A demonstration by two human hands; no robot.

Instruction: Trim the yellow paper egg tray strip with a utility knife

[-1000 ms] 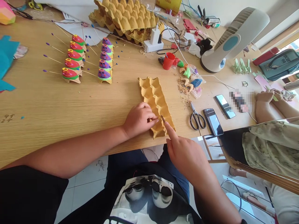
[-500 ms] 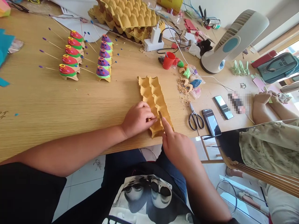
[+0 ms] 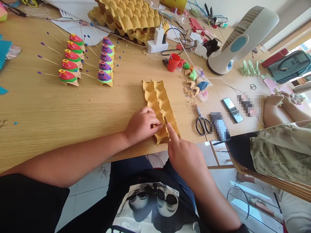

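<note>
A yellow egg-carton strip (image 3: 158, 94), two cups wide, lies hollow side up near the table's front edge. My left hand (image 3: 143, 124) is closed on its left rim, the thumb reaching over the cups. In my right hand (image 3: 186, 152) is a small knife (image 3: 165, 120), of which only the narrow dark blade shows. The index finger stretches along the blade, whose tip touches the carton's middle ridge. The handle is hidden inside my fist.
Painted carton figures, red-green (image 3: 69, 76) and purple (image 3: 105, 77), stand in two rows at left. Stacked egg trays (image 3: 131, 16) lie behind. Scissors (image 3: 202, 123), a phone (image 3: 232, 110), a red cup (image 3: 173, 62) and a fan (image 3: 239, 43) are at right. Another person's arms (image 3: 274, 108) rest at far right.
The view has shifted slightly, moving the table items a little to the left. Both hands keep their places on the carton, with the blade still at the middle ridge.
</note>
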